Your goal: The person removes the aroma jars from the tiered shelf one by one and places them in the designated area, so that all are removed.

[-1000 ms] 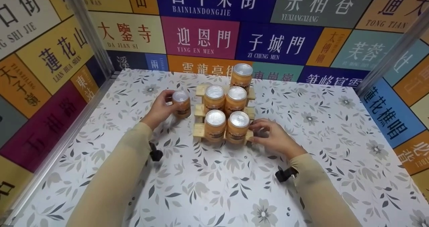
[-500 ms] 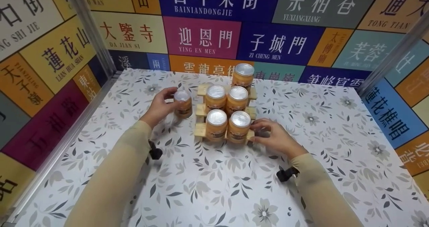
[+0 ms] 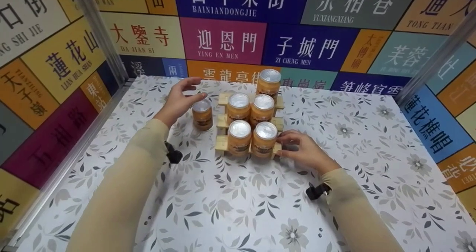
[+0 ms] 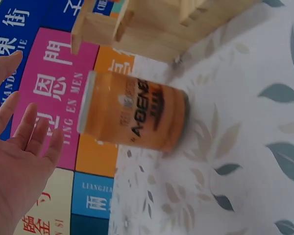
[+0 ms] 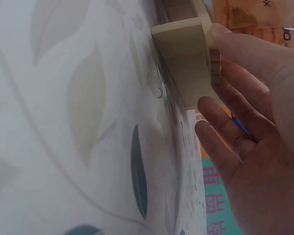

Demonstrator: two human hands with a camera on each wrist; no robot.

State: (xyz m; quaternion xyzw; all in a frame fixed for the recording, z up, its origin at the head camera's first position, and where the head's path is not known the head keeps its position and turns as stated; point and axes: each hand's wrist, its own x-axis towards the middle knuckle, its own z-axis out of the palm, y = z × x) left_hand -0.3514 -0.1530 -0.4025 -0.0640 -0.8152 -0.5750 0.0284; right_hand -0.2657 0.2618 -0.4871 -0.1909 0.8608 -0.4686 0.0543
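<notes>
A single orange can with dark lettering and a pale lid stands upright on the table, left of the wooden stepped rack. My left hand hovers beside and above its lid, thumb and fingers spread, holding nothing. In the left wrist view, a gap shows between that hand and the can. Several similar cans with silvery lids stand on the rack's steps. At the rack's lower right end, my right hand grips the wood, thumb in front and fingers behind; its palm faces the right wrist camera.
The tabletop has a white leaf-and-flower covering. Behind it and along both sides rise panels of coloured signs with large characters. The topmost can stands at the rack's back right, near the back panel.
My left hand has let go of the single can and risen up and away from it. The can stays in its place. My right hand remains at the rack's end.
</notes>
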